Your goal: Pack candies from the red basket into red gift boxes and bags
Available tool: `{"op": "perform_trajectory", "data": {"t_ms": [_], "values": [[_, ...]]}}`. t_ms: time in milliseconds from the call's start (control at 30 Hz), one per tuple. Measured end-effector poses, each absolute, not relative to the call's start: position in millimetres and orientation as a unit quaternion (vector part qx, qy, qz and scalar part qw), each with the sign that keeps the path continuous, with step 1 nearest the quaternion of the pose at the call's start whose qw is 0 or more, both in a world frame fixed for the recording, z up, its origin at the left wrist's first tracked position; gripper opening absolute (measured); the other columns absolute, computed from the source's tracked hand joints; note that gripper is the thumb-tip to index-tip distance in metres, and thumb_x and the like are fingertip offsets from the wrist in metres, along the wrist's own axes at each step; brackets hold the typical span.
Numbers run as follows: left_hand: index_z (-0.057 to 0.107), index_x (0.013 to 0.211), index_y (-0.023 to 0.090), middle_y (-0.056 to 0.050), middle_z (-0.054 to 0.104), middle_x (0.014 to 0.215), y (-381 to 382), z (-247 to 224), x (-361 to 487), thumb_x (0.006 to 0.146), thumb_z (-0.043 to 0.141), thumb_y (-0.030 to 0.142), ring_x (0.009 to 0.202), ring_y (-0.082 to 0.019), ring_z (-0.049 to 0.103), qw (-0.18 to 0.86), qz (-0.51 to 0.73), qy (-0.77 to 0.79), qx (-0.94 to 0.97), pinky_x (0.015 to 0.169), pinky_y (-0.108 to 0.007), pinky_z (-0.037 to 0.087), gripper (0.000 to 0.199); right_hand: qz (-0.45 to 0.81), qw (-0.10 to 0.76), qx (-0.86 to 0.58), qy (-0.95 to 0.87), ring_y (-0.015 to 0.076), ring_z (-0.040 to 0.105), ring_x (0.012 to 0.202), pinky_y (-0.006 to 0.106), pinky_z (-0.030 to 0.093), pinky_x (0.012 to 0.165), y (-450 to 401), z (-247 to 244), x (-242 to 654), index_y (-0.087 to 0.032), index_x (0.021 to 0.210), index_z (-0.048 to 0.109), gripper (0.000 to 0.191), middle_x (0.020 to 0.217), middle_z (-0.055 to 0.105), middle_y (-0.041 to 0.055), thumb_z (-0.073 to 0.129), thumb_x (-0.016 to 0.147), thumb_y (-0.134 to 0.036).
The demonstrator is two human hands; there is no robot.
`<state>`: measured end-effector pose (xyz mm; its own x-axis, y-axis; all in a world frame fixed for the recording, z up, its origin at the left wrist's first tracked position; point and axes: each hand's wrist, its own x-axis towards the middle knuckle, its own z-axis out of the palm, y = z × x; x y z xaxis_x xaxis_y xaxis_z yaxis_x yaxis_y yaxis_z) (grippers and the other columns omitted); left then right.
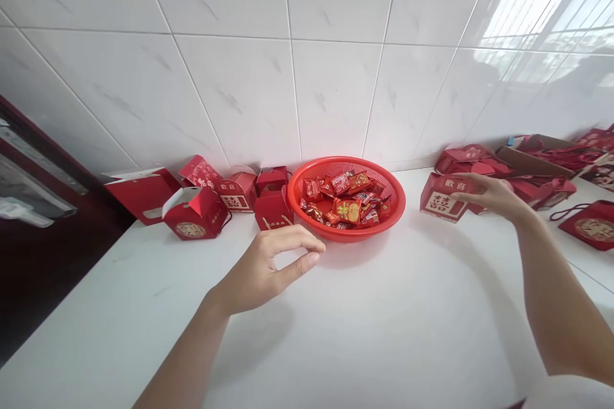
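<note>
My right hand (494, 197) grips a red candy box (442, 199) with a white double-happiness panel, at the right of the white table. Its fingers lie on the box's upper right side. Nothing is in my left hand (268, 265), which hovers over the table with thumb and index finger apart. Just beyond that hand stands a red plastic basket (345, 238), holding several wrapped candies (348, 209). Left of the basket is a small red box (273, 208) with gold marks, close to its rim.
More red boxes stand at the left, among them an open-topped one (194, 220) and a pink-lidded one (236, 195). At the right are folded boxes (472, 156), a brown carton (535, 163) and a red box with a cord (592, 223). A tiled wall (336, 89) backs the table (364, 332).
</note>
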<state>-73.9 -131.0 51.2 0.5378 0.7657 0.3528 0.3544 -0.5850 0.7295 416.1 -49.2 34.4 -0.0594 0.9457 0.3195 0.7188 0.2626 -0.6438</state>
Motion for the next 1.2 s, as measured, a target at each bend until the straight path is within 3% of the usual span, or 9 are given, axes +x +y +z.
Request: {"op": "perform_trajectory", "data": {"t_ms": [67, 200, 333, 467, 600, 700, 767, 1033, 1200], "values": [[0.075, 0.096, 0.023, -0.005, 0.076, 0.096, -130.6, 50.6, -73.8, 0.097, 0.061, 0.031, 0.090, -0.019, 0.070, 0.301, 0.336, 0.340, 0.825, 0.082, -0.028, 0.059, 0.016, 0.180, 0.313, -0.623, -0.694, 0.0266, 0.068, 0.059, 0.038, 0.057, 0.045, -46.8, 23.3, 418.7, -0.026, 0.117, 0.072, 0.053, 0.079, 0.075, 0.0065, 0.081, 0.070, -0.050], [0.075, 0.095, 0.024, -0.005, 0.076, 0.095, -129.3, 50.6, -73.9, 0.097, 0.061, 0.032, 0.089, -0.019, 0.071, 0.291, 0.334, 0.340, 0.829, 0.082, -0.028, 0.059, 0.016, 0.186, 0.251, -0.636, -0.706, 0.0389, 0.074, 0.091, 0.051, 0.064, 0.070, -39.7, 14.3, 421.8, -0.025, 0.112, 0.073, 0.049, 0.104, 0.076, 0.0126, 0.076, 0.067, -0.045], [0.075, 0.094, 0.024, -0.004, 0.076, 0.095, -126.3, 49.5, -75.4, 0.096, 0.062, 0.033, 0.090, -0.019, 0.071, 0.280, 0.331, 0.346, 0.832, 0.082, -0.026, 0.058, 0.016, 0.127, 0.196, -0.668, -0.707, 0.0469, 0.062, 0.122, 0.059, 0.059, 0.089, -34.7, 13.3, 414.6, -0.021, 0.119, 0.071, 0.055, 0.131, 0.066, 0.0183, 0.070, 0.073, -0.050], [0.075, 0.095, 0.025, -0.002, 0.076, 0.097, -124.0, 47.3, -77.4, 0.096, 0.063, 0.032, 0.092, -0.018, 0.071, 0.276, 0.330, 0.345, 0.834, 0.083, -0.024, 0.057, 0.014, -0.011, 0.164, -0.696, -0.699, 0.0486, 0.044, 0.140, 0.068, 0.043, 0.106, -37.7, 0.1, 373.8, -0.019, 0.126, 0.067, 0.054, 0.145, 0.056, 0.0212, 0.067, 0.079, -0.047], [0.075, 0.096, 0.025, -0.002, 0.076, 0.097, -124.5, 47.6, -78.4, 0.096, 0.063, 0.031, 0.092, -0.017, 0.071, 0.273, 0.327, 0.347, 0.836, 0.083, -0.023, 0.057, 0.014, -0.069, 0.164, -0.603, -0.778, 0.0413, 0.048, 0.138, 0.065, 0.036, 0.112, -51.6, -31.7, 321.0, -0.017, 0.121, 0.069, 0.038, 0.143, 0.059, 0.0202, 0.054, 0.088, -0.029], [0.075, 0.095, 0.024, -0.002, 0.076, 0.096, -124.9, 48.9, -78.6, 0.096, 0.062, 0.031, 0.091, -0.017, 0.071, 0.270, 0.329, 0.345, 0.836, 0.082, -0.023, 0.057, 0.015, 0.002, 0.162, -0.585, -0.795, 0.0352, 0.062, 0.122, 0.056, 0.050, 0.101, -59.1, -58.1, 302.7, -0.021, 0.121, 0.069, 0.036, 0.135, 0.066, 0.0156, 0.049, 0.092, -0.025], [0.075, 0.096, 0.024, -0.002, 0.076, 0.096, -124.8, 49.2, -78.7, 0.096, 0.063, 0.031, 0.090, -0.017, 0.071, 0.269, 0.331, 0.343, 0.837, 0.082, -0.023, 0.057, 0.015, 0.043, 0.176, -0.624, -0.760, 0.0333, 0.063, 0.122, 0.051, 0.053, 0.100, -57.4, -72.6, 305.9, -0.022, 0.122, 0.068, 0.037, 0.139, 0.063, 0.0132, 0.052, 0.090, -0.026], [0.075, 0.097, 0.025, 0.000, 0.076, 0.097, -124.1, 47.6, -81.2, 0.097, 0.062, 0.028, 0.091, -0.015, 0.070, 0.266, 0.334, 0.345, 0.836, 0.083, -0.021, 0.056, 0.013, 0.022, 0.252, -0.749, -0.613, 0.0402, 0.047, 0.141, 0.054, 0.045, 0.111, -17.9, -96.8, 367.7, -0.012, 0.142, 0.049, 0.065, 0.146, 0.054, 0.0230, 0.060, 0.080, -0.028], [0.075, 0.098, 0.025, 0.000, 0.075, 0.097, -124.3, 48.3, -82.9, 0.097, 0.062, 0.028, 0.091, -0.014, 0.070, 0.268, 0.333, 0.346, 0.835, 0.082, -0.020, 0.056, 0.013, 0.007, 0.305, -0.777, -0.551, 0.0401, 0.051, 0.135, 0.052, 0.046, 0.108, 1.5, -99.0, 390.3, -0.014, 0.146, 0.045, 0.075, 0.139, 0.058, 0.0202, 0.065, 0.075, -0.032]]}}
